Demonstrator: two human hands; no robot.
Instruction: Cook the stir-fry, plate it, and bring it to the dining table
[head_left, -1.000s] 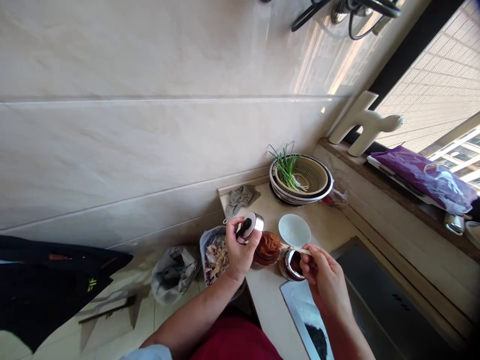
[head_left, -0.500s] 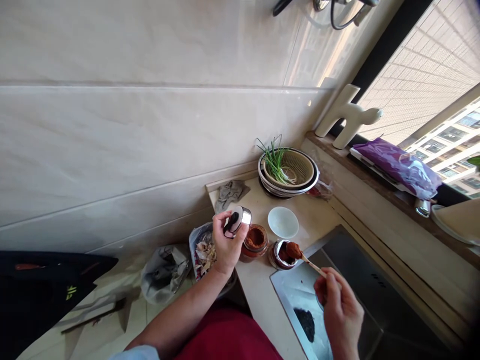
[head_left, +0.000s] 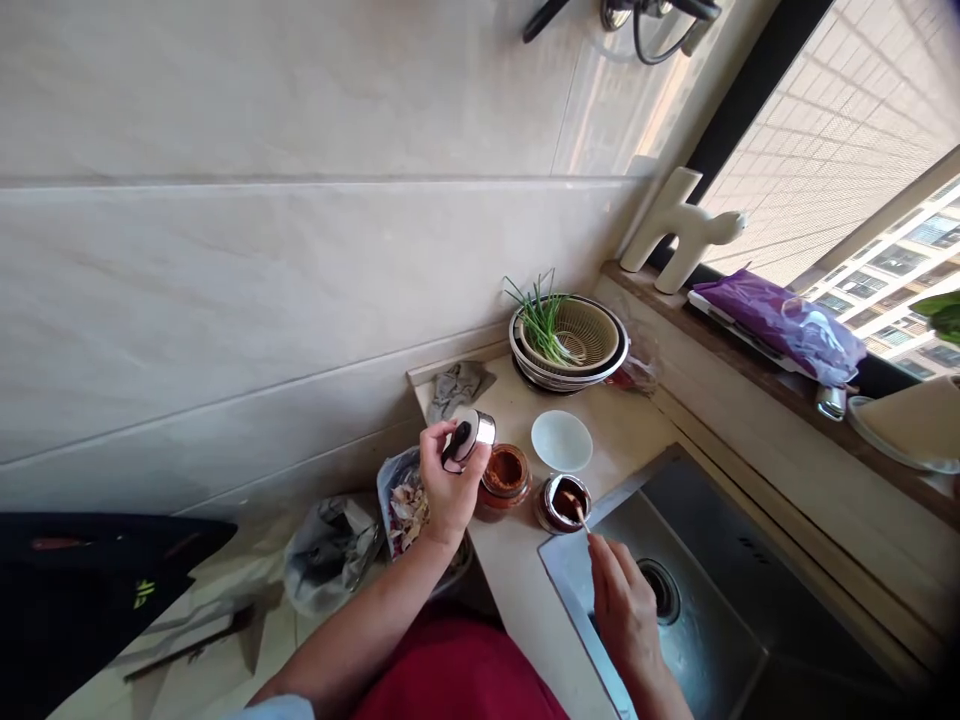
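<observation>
Lid [head_left: 480, 430], round, silver-banded, with black knob: held tilted by the left hand [head_left: 450, 490], fingers bent firmly around it, near the larger jar [head_left: 499, 506]. Right hand [head_left: 624, 592]: fingers pinched together on the handle of a spoon [head_left: 581, 516], its head inside the mouth of the smaller jar [head_left: 550, 518]. Both jars upright on the counter [head_left: 506, 585], just apart; larger contains reddish paste. Pale bowl [head_left: 561, 440] behind the smaller jar. Sink [head_left: 709, 645] at right, drain visible. Green stalks [head_left: 544, 328] in a basket [head_left: 602, 338] near the wall.
</observation>
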